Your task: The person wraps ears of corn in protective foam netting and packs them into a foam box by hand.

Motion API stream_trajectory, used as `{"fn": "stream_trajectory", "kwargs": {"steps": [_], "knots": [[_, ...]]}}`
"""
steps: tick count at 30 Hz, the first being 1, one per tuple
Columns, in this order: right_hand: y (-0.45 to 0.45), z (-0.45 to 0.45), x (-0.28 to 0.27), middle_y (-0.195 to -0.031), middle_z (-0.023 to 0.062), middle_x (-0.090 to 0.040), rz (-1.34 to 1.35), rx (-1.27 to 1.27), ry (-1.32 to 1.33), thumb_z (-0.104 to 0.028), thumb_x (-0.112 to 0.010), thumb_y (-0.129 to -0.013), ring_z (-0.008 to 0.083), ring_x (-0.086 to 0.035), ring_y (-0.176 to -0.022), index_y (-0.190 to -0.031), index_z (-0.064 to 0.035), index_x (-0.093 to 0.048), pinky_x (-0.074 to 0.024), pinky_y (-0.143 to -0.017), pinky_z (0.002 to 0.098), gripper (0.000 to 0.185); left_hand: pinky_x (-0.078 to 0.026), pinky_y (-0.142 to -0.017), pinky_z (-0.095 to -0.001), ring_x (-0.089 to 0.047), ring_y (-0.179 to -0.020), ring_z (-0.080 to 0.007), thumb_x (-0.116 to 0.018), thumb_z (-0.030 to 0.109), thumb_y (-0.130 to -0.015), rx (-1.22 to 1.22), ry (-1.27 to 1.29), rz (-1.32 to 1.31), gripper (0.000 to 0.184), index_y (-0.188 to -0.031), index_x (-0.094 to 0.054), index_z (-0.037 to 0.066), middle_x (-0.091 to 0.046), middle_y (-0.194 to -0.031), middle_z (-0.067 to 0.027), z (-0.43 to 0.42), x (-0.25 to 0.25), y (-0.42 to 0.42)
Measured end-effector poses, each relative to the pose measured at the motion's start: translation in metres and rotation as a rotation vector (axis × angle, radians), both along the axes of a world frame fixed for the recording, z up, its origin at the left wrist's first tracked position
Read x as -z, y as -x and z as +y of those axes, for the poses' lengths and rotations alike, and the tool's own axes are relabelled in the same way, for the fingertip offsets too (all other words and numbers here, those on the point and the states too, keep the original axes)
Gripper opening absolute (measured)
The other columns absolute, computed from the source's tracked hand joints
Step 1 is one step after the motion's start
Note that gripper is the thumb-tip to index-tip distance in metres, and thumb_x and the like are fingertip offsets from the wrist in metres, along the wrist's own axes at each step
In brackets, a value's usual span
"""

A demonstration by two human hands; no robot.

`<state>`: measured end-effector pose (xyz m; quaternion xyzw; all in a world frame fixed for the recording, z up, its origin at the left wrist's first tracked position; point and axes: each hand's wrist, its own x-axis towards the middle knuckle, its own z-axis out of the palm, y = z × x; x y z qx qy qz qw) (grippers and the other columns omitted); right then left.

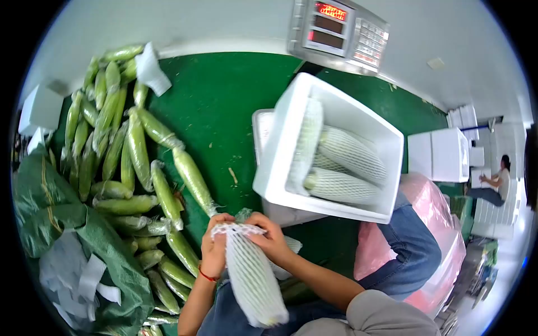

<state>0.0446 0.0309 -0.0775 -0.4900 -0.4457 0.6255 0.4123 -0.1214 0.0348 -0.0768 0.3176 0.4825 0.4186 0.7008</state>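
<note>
A green floor (224, 120) is overlaid at the left by a broad heap of long green vegetables in clear film (137, 147), which are piled at many angles. Beside the heap, a dark green woven sack (109, 238) is seen slumped, with pale scraps of sheet material gathered in its mouth. At the right, translucent pink plastic sheeting (434, 215) is partly covered by a denim-clad leg. Ahead of the lap, a white foam box (330, 208) is tilted in view, and pale green vegetables in white netting (343, 186) are contained in it. Beyond the box, a grey weighing-scale panel with lit red digits (339, 35) is placed near the wall. Above the lap, a vegetable in a white foam net sleeve (253, 280) is held at a slant, its gathered edge uppermost. That edge is grasped from one side by the left hand (214, 245) and from the other by the right hand (273, 241), with fingers curled. A thin red cord (208, 275) is worn at the left wrist.
</note>
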Motion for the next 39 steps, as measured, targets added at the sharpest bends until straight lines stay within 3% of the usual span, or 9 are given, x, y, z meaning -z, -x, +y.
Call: {"fn": "stream_trajectory", "kwargs": {"steps": [2,5,9,11,15,21,31,35,39], "knots": [[-0.024,-0.028,-0.014,-0.108,0.0065,-0.057,0.094,0.259,0.107,-0.027,-0.065,-0.084,0.0128,-0.053,-0.099,-0.121,-0.0019,-0.049,-0.0421,-0.086,0.0265,0.047,-0.042,-0.087,-0.0332,-0.053,-0.097,-0.023,-0.054,0.031,-0.09,0.155,-0.384,0.32,0.034,-0.105,-0.059,0.0,-0.053,-0.111,-0.014,0.016,-0.039,-0.029],[-0.082,-0.036,-0.089,-0.126,0.0134,-0.052,0.616,0.194,0.951,-0.045,-0.072,-0.076,0.0227,-0.05,-0.118,-0.142,-0.0059,-0.027,-0.0396,-0.1,0.037,0.088,-0.041,-0.091,-0.0398,-0.05,-0.104,-0.0321,-0.066,0.033,-0.083,0.434,-1.117,0.619,0.041,-0.113,-0.059,0.005,-0.051,-0.117,-0.0183,0.053,-0.096,-0.077],[-0.163,-0.064,-0.114,-0.112,0.0206,-0.057,0.931,0.035,0.408,-0.045,-0.075,-0.067,0.0333,-0.061,-0.099,-0.132,0.0016,-0.038,-0.0499,-0.087,0.0456,0.088,-0.041,-0.095,-0.0436,-0.05,-0.113,-0.0345,-0.073,0.039,-0.074,0.764,-1.199,0.312,0.068,-0.129,-0.049,0.006,-0.051,-0.123,-0.0194,0.129,-0.118,-0.165],[-0.212,-0.055,-0.105,-0.104,0.0216,-0.06,0.984,0.044,0.194,-0.047,-0.073,-0.063,0.0337,-0.065,-0.088,-0.124,0.0047,-0.045,-0.0547,-0.078,0.0449,0.085,-0.041,-0.094,-0.0441,-0.051,-0.111,-0.0336,-0.069,0.047,-0.075,0.689,-1.502,0.637,0.073,-0.132,-0.046,0.007,-0.052,-0.123,-0.0193,0.166,-0.09,-0.221],[-0.258,-0.009,-0.162,-0.102,0.015,-0.057,0.382,0.611,-0.085,-0.058,-0.066,-0.069,0.0302,-0.063,-0.084,-0.125,-0.0003,-0.044,-0.0548,-0.066,0.0425,0.083,-0.042,-0.092,-0.0442,-0.051,-0.11,-0.0355,-0.064,0.063,-0.071,1.359,-1.163,0.997,0.081,-0.13,-0.048,0.009,-0.053,-0.119,-0.0193,0.184,-0.091,-0.273],[-0.254,0.12,-0.125,-0.113,0.0116,-0.055,-1.387,-0.095,-0.573,-0.032,-0.072,-0.075,0.0298,-0.055,-0.099,-0.128,-0.011,-0.053,-0.0446,-0.083,0.0394,0.06,-0.039,-0.089,-0.0456,-0.045,-0.114,-0.0361,-0.071,0.058,-0.065,1.105,-1.359,1.145,0.082,-0.128,-0.049,0.011,-0.048,-0.12,-0.021,0.124,-0.075,-0.25],[-0.266,0.099,-0.044,-0.114,0.006,-0.051,-1.192,0.153,-0.521,-0.014,-0.063,-0.084,0.0269,-0.05,-0.105,-0.116,-0.0181,-0.063,-0.0413,-0.09,0.041,0.032,-0.029,-0.105,-0.0564,-0.03,-0.13,-0.043,-0.069,0.052,-0.071,1.193,-1.264,0.727,0.08,-0.139,-0.041,0.019,-0.032,-0.14,-0.0237,0.087,-0.099,-0.202],[-0.278,0.125,-0.041,-0.113,0.0065,-0.052,-1.196,0.087,-0.721,-0.014,-0.064,-0.082,0.0267,-0.05,-0.108,-0.115,-0.0168,-0.063,-0.042,-0.092,0.0417,0.032,-0.043,-0.094,-0.0509,-0.045,-0.121,-0.0385,-0.069,0.035,-0.076,0.997,-1.539,1.194,0.066,-0.136,-0.044,0.021,-0.046,-0.134,-0.0133,0.055,-0.079,-0.211],[-0.272,0.122,-0.064,-0.115,0.0071,-0.053,-1.475,0.003,-0.876,-0.016,-0.066,-0.079,0.0261,-0.05,-0.11,-0.118,-0.0157,-0.062,-0.0419,-0.095,0.0395,0.039,-0.042,-0.098,-0.0464,-0.046,-0.122,-0.0375,-0.068,0.024,-0.079,1.154,-1.453,1.046,0.064,-0.137,-0.042,0.016,-0.047,-0.135,-0.0154,0.067,-0.096,-0.211]]}}
